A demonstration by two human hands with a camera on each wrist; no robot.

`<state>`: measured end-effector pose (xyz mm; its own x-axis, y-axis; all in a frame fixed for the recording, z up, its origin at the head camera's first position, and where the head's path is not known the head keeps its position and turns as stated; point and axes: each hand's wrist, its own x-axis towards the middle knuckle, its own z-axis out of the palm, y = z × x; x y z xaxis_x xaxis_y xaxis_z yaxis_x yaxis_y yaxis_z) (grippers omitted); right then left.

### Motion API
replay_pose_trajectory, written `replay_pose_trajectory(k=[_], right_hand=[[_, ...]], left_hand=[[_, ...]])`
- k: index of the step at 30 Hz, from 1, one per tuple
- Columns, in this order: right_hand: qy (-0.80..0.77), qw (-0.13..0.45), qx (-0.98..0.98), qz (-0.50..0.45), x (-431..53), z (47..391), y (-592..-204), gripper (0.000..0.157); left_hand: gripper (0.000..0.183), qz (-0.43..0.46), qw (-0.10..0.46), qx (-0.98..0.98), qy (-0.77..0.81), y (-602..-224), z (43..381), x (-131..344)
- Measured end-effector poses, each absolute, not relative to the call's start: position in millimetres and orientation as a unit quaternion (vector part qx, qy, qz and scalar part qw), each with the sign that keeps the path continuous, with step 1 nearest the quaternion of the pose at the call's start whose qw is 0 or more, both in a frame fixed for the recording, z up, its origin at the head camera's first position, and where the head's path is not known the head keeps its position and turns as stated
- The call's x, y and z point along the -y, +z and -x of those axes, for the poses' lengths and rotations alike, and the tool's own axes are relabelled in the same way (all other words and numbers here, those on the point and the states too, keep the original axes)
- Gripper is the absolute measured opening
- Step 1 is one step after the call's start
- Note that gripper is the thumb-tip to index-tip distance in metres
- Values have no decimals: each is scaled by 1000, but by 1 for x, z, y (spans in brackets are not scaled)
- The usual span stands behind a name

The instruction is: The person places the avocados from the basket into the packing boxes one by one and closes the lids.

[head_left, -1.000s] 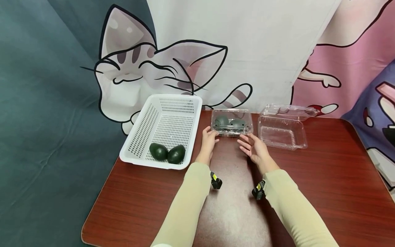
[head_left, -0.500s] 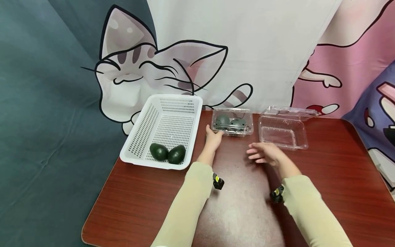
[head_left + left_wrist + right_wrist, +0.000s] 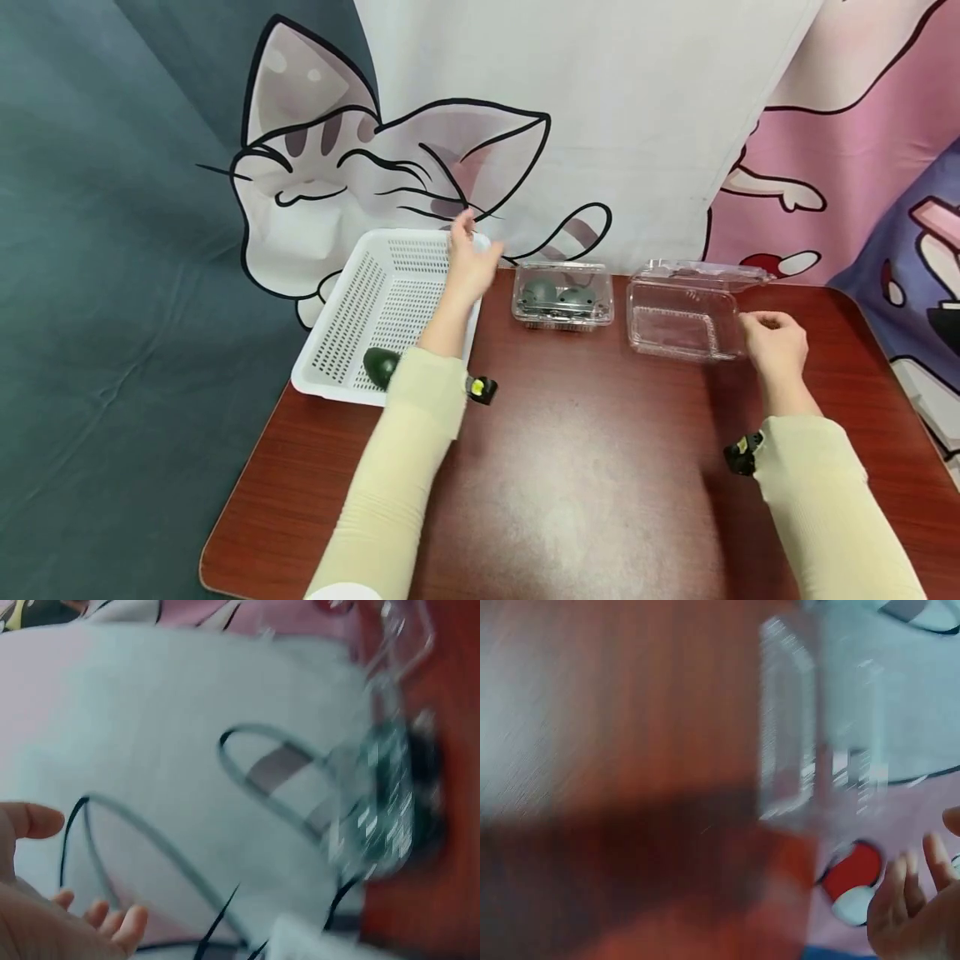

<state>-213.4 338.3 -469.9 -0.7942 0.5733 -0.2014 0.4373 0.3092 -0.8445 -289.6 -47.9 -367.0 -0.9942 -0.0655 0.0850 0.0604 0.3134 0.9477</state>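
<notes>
My left hand (image 3: 472, 268) hovers by the right rim of a white perforated basket (image 3: 347, 321), fingers spread and nothing in them. Inside that basket lies a dark green avocado (image 3: 380, 367); the sleeve hides the area beside it. A closed clear clamshell box (image 3: 600, 313) with two avocados (image 3: 539, 292) in it stands to the right of the basket. Further right, an open clamshell box (image 3: 675, 321) has its lid tipped back. Close to that box's right side is my right hand (image 3: 777, 342); in the right wrist view its fingers are loosely bent and hold nothing.
A reddish-brown wooden table (image 3: 585, 467) carries everything, its rounded corners showing at left and right. Behind it hangs a cloth with a cartoon cat (image 3: 315, 208), close to the backs of the boxes. Both wrist views are blurred.
My left hand has let go of the closed clamshell's left side and moved up and left over the basket rim. The right hand has swung right, to beside the open clamshell.
</notes>
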Motion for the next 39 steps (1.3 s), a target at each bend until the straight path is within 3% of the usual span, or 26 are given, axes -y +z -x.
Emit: replay_pose_trajectory(k=[4, 7, 10, 14, 19, 30, 34, 37, 39], right_hand=[[429, 23, 844, 322, -349, 209, -490, 62], [482, -19, 824, 296, -355, 208, -503, 67], [570, -43, 779, 259, -357, 206, -512, 53], [665, -48, 701, 253, -361, 199, -518, 9], [695, -54, 669, 257, -365, 187, -519, 23], [631, -128, 738, 204, -370, 167, -516, 16], [600, -168, 764, 165, -374, 165, -516, 5], [579, -192, 779, 148, -373, 166, -516, 17], [575, -201, 780, 141, -372, 166, -517, 21]], left_hand=[[56, 34, -3, 856, -515, -359, 304, 86], [52, 65, -75, 898, -429, -365, 311, 111], [49, 88, -149, 925, -337, -376, 313, 129], [39, 98, -252, 938, -218, -396, 312, 144], [21, 92, -371, 912, -147, -415, 307, 155], [24, 88, -431, 890, -123, -434, 304, 157], [40, 99, -434, 895, -38, -434, 306, 150], [57, 77, -435, 897, 14, -431, 305, 144], [56, 41, -431, 901, 20, -428, 303, 141]])
